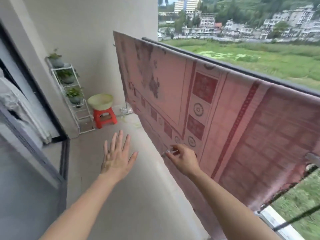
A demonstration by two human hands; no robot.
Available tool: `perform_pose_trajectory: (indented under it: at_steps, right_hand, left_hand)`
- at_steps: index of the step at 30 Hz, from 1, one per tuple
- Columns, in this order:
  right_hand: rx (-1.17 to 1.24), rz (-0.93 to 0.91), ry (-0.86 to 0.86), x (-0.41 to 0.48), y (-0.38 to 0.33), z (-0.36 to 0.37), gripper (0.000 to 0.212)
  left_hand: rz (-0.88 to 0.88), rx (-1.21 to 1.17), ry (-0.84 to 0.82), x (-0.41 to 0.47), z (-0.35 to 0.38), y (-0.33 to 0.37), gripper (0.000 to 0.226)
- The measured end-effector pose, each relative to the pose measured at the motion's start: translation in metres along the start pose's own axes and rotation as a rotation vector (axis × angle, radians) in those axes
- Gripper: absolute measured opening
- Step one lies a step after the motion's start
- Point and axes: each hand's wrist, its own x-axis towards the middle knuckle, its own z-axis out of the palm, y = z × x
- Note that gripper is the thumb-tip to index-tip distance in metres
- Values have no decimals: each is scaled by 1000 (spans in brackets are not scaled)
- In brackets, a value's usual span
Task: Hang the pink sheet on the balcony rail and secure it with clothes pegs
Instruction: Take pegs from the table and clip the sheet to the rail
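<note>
The patterned pink sheet point(216, 118) hangs over the dark balcony rail point(242, 66). My right hand point(183, 158) pinches what looks like a small clear peg point(167, 151) at its lower edge, and my left hand point(117, 156) is spread flat, holding nothing. Potted plants point(74, 94) fill a white wire rack point(76, 108) beside a pale green basin point(100, 101).

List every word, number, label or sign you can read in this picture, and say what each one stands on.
No text in this view can be read.
Pink sheet: its red square panels carry ornate motifs, too blurred to tell whether any are characters.
Distant buildings: any signs on them are too small to read.
Red stool: no label shows.
</note>
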Motion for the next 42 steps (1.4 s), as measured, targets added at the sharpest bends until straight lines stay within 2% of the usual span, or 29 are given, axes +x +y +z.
perform_pose_trajectory:
  at_steps: [2,5,8,15,19,23,28,36,40,42]
  right_hand:
    - [3,-53,-4,34,-26,26,12]
    - [-7,-91,8,86,-57,58,19]
    - [-13,-84,-10,136,-73,88,40]
    - [19,-70,-30,265,-81,163,37]
    - [57,-67,-26,372,-73,212,32]
    - [107,-27,-46,501,-69,244,37]
    - [146,-82,2,654,-99,268,40]
    - [132,-206,7,831,-141,365,40]
    - [137,-204,38,919,-158,421,40]
    - [142,-178,46,964,-171,446,33]
  left_hand:
    - [-29,6,-3,27,5,-34,81]
    - [-35,-3,22,70,10,-76,72]
    - [-25,0,39,113,15,-108,72]
    - [-84,-20,37,231,59,-170,72]
    - [-98,10,18,338,92,-206,72]
    - [-147,-1,14,461,103,-235,71]
    - [-173,-33,117,593,92,-280,69]
    - [-227,-90,133,743,135,-377,71]
    - [-198,-96,144,834,165,-440,68]
    - [-183,-104,124,880,175,-471,71]
